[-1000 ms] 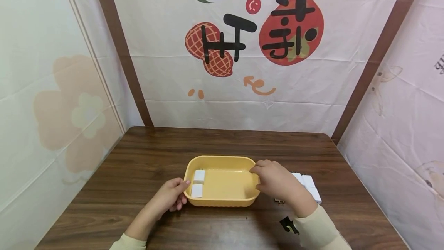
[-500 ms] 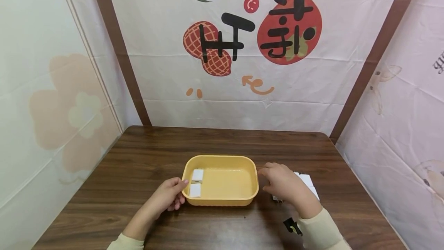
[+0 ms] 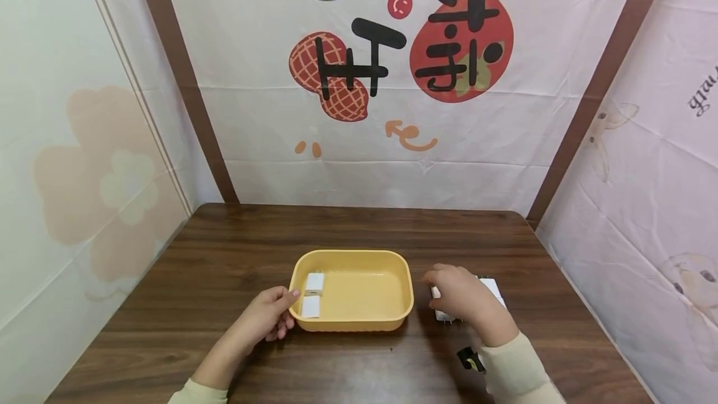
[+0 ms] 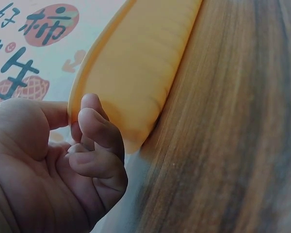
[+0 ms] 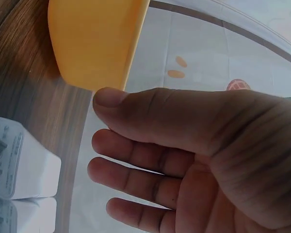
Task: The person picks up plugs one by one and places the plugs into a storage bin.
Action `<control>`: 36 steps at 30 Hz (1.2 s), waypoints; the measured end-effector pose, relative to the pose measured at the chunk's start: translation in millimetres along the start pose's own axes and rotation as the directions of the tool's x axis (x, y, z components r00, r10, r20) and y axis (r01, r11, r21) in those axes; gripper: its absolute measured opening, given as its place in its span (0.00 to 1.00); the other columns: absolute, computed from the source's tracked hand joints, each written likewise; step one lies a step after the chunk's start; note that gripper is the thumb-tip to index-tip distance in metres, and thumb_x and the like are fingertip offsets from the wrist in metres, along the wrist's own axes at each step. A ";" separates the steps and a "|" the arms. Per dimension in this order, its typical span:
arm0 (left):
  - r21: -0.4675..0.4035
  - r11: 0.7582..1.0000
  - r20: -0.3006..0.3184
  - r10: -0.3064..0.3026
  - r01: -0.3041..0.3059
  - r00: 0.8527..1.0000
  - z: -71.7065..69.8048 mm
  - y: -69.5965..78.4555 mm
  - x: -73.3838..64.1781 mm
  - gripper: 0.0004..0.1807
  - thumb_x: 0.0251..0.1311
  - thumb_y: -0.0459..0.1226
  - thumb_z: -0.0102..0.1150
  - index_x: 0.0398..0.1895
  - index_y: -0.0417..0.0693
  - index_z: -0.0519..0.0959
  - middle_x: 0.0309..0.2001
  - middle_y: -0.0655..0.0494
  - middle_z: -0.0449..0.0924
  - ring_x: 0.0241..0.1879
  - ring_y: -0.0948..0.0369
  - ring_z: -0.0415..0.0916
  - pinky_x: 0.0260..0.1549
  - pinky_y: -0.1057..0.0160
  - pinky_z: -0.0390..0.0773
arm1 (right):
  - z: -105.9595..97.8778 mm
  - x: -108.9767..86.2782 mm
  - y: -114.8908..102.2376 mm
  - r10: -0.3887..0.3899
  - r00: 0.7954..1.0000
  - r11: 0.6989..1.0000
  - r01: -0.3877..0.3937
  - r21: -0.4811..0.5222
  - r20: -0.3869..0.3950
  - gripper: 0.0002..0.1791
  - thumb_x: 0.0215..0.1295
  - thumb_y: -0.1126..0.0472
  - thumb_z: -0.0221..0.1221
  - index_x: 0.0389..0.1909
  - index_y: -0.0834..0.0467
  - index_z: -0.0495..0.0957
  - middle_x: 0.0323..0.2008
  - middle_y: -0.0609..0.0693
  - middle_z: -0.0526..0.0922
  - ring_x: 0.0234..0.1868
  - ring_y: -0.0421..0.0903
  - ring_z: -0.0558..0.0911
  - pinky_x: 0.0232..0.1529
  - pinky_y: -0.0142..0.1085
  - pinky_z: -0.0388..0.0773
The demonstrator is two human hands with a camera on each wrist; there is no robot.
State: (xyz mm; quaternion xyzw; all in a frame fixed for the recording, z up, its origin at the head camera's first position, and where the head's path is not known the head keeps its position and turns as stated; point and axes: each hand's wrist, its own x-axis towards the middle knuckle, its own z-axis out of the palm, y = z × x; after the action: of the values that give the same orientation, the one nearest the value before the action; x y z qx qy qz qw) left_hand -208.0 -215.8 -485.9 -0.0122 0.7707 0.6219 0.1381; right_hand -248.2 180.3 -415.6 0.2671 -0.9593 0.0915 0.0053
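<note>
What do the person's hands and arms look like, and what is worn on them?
The left hand and the right hand are bare, with no glove or ring visible. The left sleeve and right sleeve are pale cream and end short of the hands.

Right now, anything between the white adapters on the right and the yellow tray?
No loose object visible between the white adapters and the yellow tray; its right wall probably needs clearing. The right hand partly hides the adapters.

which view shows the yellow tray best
The head view: nearly the whole yellow tray shows, inside included. Both wrist views show only part of its outside, cut off by the picture's top edge.
</note>
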 end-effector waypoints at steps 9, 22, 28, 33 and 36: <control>0.009 1.000 0.002 0.017 -0.017 1.000 -0.7 2.5 -2.0 0.23 0.78 0.51 0.49 0.39 0.38 0.71 0.20 0.56 0.75 0.15 0.64 0.69 0.12 0.69 0.64 | 5.1 0.1 11.3 0.032 0.998 0.999 -0.032 -0.008 0.044 0.17 0.46 0.68 0.74 0.40 0.54 0.87 0.41 0.46 0.82 0.42 0.51 0.84 0.44 0.50 0.81; 0.000 1.000 0.005 0.018 -0.018 1.000 -1.2 0.8 -1.5 0.22 0.78 0.51 0.50 0.39 0.38 0.71 0.20 0.56 0.76 0.15 0.64 0.70 0.12 0.68 0.64 | 8.8 1.2 13.0 0.082 0.993 0.996 -0.079 -0.035 0.085 0.20 0.43 0.69 0.76 0.41 0.59 0.87 0.42 0.51 0.82 0.41 0.52 0.83 0.44 0.54 0.80; -0.008 1.000 0.013 0.020 -0.019 1.000 -1.4 0.3 -1.0 0.22 0.78 0.51 0.50 0.38 0.39 0.71 0.20 0.56 0.76 0.15 0.64 0.69 0.12 0.69 0.63 | 12.2 0.3 13.6 0.107 0.987 0.994 -0.106 -0.008 0.117 0.18 0.43 0.70 0.76 0.38 0.58 0.87 0.40 0.50 0.81 0.36 0.48 0.78 0.41 0.53 0.78; -0.015 1.000 0.017 0.018 -0.017 1.000 -1.2 -0.2 -0.6 0.22 0.77 0.51 0.50 0.38 0.38 0.70 0.20 0.56 0.76 0.14 0.64 0.69 0.12 0.69 0.63 | 15.6 -0.7 14.7 0.107 0.988 0.994 -0.107 0.001 0.115 0.18 0.43 0.72 0.75 0.39 0.57 0.88 0.40 0.51 0.81 0.35 0.47 0.77 0.42 0.51 0.78; -0.015 1.000 0.016 0.019 -0.018 1.000 -1.0 -0.6 -0.1 0.23 0.77 0.51 0.51 0.38 0.38 0.71 0.20 0.56 0.76 0.14 0.64 0.69 0.12 0.69 0.63 | 16.3 -1.8 14.4 0.101 0.989 0.995 -0.101 -0.001 0.106 0.19 0.42 0.72 0.75 0.39 0.58 0.87 0.38 0.50 0.80 0.34 0.46 0.77 0.40 0.49 0.78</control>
State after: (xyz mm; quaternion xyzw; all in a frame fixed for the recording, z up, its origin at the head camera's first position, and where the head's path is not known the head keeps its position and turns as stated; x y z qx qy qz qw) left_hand -208.0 -216.9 -486.3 -0.0010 0.7649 0.6290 0.1387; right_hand -253.4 190.5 -434.2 0.2226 -0.9704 0.0794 -0.0507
